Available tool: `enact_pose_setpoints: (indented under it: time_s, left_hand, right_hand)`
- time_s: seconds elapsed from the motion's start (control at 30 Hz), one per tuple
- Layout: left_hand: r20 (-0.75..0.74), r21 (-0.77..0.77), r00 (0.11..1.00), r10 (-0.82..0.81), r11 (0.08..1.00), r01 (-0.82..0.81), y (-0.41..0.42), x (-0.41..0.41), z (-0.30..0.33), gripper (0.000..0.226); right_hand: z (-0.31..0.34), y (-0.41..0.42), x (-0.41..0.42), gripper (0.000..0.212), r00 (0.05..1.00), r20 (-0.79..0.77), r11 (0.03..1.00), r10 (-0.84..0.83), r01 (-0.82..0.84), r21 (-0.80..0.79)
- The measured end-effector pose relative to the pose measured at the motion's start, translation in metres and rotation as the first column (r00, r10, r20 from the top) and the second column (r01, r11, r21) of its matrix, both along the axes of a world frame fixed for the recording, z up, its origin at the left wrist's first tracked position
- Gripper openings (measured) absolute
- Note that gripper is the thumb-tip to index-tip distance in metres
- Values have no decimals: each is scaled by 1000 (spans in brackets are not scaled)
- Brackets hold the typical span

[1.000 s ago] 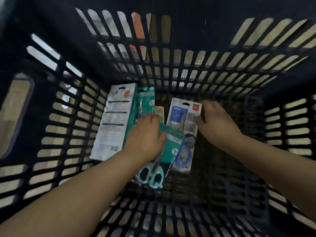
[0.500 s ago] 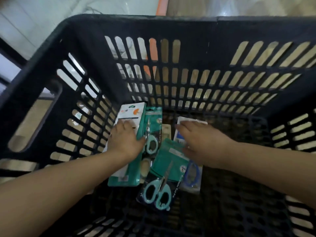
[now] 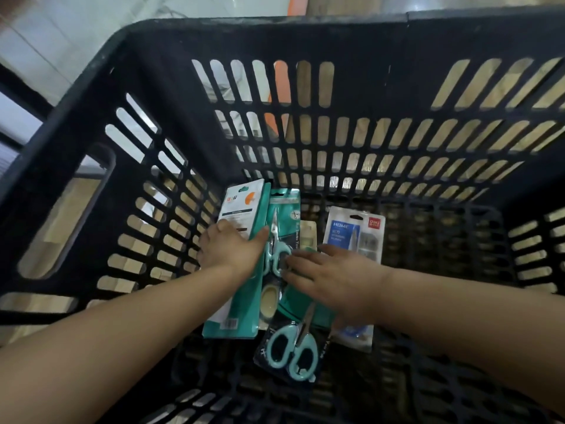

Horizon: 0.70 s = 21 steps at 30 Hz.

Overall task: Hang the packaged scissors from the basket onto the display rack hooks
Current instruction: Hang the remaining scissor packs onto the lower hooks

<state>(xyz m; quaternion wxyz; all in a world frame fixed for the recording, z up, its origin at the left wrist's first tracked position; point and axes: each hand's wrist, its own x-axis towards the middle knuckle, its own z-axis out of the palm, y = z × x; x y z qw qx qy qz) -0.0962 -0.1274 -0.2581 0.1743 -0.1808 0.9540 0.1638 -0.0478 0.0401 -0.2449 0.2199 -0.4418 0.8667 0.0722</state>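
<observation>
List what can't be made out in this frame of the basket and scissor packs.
- Display rack: not in the head view.
- Blue scissors pack: lower half hidden by the right hand.
- Teal-backed pack: its middle hidden by the left hand; print too small to read.
- Right hand's fingertips: whether they pinch a pack is unclear.
- Basket: near wall cut off by the bottom edge.
</observation>
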Motion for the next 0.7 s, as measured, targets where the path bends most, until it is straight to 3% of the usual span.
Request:
enact_pose_setpoints:
  time_s: [0.13,0.23,0.37,0.53,0.7]
  left_hand:
    - [-41,81,999,32,996,-29,-4,-1,-2,75]
    - [-55,228,997,47,973,-33,-10,-1,2,64]
    - [11,346,999,49,937,-50,-12,-7,22,40]
    - [100,388,995,9,920,-47,-10,-21,56,38]
    - [244,526,970,-3,840,-130,-15,-22,87,20]
  right_hand:
    - [-4,-2,-1,105,999,-47,1000,12,-11,17]
    - [0,6,4,104,996,-57,997,-64,66,35]
    - [4,20,13,80,960,85,962,-265,258,84]
    - [11,34,21,57,759,385,848,-525,505,160]
    - [23,48,22,48,524,511,680,-681,712,177]
